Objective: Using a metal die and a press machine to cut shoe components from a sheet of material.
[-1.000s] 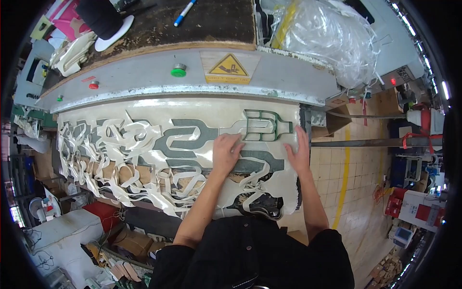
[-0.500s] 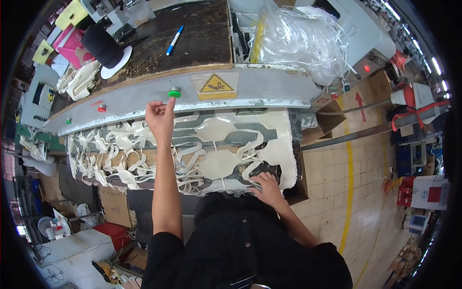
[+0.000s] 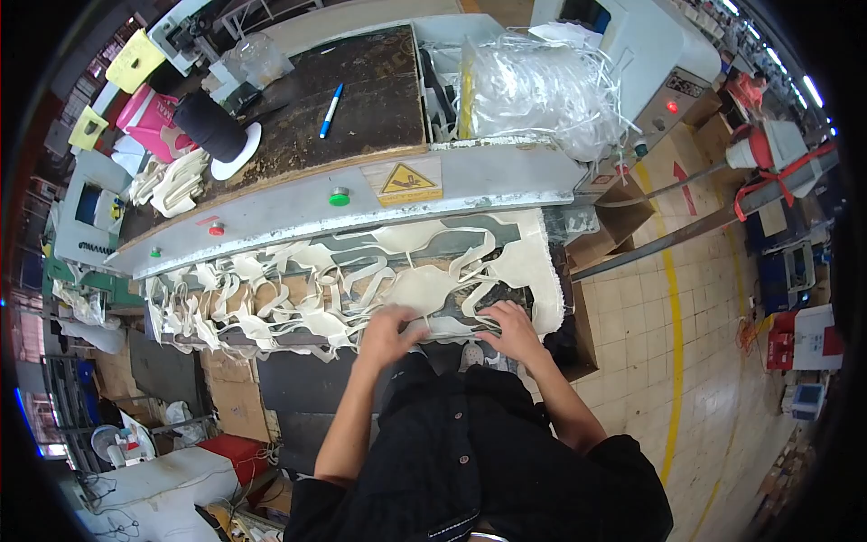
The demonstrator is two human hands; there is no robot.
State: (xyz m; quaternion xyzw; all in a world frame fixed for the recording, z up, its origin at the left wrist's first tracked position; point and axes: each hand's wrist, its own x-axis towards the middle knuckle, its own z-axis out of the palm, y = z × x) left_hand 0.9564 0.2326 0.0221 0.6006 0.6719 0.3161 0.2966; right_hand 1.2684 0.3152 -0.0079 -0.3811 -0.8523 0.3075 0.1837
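A cream sheet of thick fabric [image 3: 420,291], cut into a web of holes and strips, lies over the machine bed in front of me. My left hand [image 3: 388,336] is at its near edge, fingers apart and a little blurred, with nothing seen in them. To the right, my right hand [image 3: 512,331] rests at the near edge beside a cut-out, its fingers spread and bent over the fabric. Beyond the sheet, a green push button [image 3: 339,196] sticks out from the grey machine beam [image 3: 289,213], with neither hand on it.
On the brown tabletop [image 3: 370,99] are a blue-and-white pen [image 3: 331,111], a black thread cone [image 3: 209,127] and cream fabric pieces [image 3: 172,183]. A bundle of clear plastic [image 3: 533,90] sits at the back right. A metal bar [image 3: 659,239] reaches across the tiled floor [image 3: 623,343].
My left hand has come off the green button, down and toward me to the fabric's near edge. My right hand stays near the same spot. The view has shifted slightly.
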